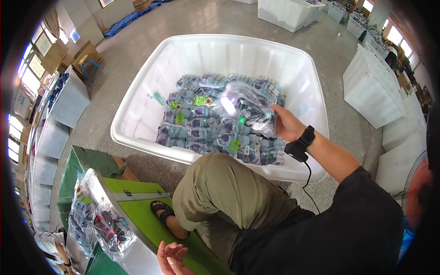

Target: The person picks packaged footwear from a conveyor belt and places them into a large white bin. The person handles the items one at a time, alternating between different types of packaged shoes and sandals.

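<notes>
My right hand (288, 124) grips a see-through plastic bag of shoes (263, 120) above a large white bin (137, 114). Dark and purple parts and a green sticker show through its film; the fingers behind the bag are partly hidden. Beneath it, rows of bagged grey-blue shoes (201, 133) lie packed in the bin, some with bright green labels. At the lower edge, my left hand (173, 259) is loosely curled with its fingers apart and nothing visible in it. It is beside a green board with a metal edge (137, 208).
Two bagged pairs of shoes (110, 229) lie left of the green board, by a green-covered box (89, 167). White bins stand along the left and right (371, 87). A fan (417, 188) is at my right. A cable (308, 183) hangs from my right wrist device.
</notes>
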`<state>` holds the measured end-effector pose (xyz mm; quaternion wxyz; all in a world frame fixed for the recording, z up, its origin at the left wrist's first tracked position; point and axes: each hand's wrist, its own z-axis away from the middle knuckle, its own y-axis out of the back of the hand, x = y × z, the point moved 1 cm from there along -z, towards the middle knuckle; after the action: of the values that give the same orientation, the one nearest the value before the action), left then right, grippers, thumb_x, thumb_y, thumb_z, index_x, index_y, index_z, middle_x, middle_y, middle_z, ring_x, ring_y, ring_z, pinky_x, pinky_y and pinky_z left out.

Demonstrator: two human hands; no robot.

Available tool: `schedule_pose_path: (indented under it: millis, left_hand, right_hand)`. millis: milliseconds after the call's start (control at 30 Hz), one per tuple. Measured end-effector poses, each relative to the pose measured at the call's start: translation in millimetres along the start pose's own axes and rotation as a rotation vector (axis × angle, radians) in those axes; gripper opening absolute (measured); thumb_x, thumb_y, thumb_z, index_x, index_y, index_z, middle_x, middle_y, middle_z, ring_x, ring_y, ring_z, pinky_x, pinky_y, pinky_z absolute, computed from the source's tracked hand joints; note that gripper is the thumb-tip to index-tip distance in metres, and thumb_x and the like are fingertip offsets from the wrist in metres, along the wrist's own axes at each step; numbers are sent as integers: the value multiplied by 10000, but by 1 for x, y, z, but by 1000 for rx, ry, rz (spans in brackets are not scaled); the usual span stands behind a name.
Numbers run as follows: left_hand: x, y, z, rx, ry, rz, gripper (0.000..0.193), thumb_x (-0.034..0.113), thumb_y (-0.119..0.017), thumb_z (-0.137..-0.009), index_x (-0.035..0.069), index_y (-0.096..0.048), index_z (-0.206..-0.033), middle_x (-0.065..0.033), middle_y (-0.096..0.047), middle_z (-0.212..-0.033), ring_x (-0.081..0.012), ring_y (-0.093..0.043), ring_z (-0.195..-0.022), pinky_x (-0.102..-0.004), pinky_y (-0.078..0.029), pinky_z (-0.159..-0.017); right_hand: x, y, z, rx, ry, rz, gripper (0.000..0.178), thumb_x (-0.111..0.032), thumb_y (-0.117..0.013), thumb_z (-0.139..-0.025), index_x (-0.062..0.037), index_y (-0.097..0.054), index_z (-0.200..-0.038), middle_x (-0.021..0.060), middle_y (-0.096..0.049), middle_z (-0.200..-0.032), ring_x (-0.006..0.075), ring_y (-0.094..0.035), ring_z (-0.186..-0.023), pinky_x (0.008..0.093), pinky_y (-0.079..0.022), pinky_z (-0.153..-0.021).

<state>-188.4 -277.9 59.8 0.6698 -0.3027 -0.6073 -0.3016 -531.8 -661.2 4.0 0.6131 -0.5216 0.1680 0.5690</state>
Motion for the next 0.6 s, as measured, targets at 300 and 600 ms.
schedule_pose_path:
  millis: [300,600]
  left_hand:
    - [-14,9,12,67,86,-241,419,196,-553,-1057,-36,-521,-1404,-134,-668,-1145,-224,-641,-1034,-374,-530,-925]
    - [-13,22,21,64,75,-351,376,165,-562,-1051,-39,-556,-1367,-119,-683,-1112,-199,-636,-1005,-341,-510,-946]
  right_hand:
    - [72,96,-20,421,-328,-9,373,-487,-560,-991,-148,-650,-1116,32,-687,-988,185,-656,-840,337,-578,-626]
    - [46,118,-78,471,-282,-106,536,-340,-613,-971,16,-459,-1340,287,-629,-1236,367,-693,-984,491,-623,-822]
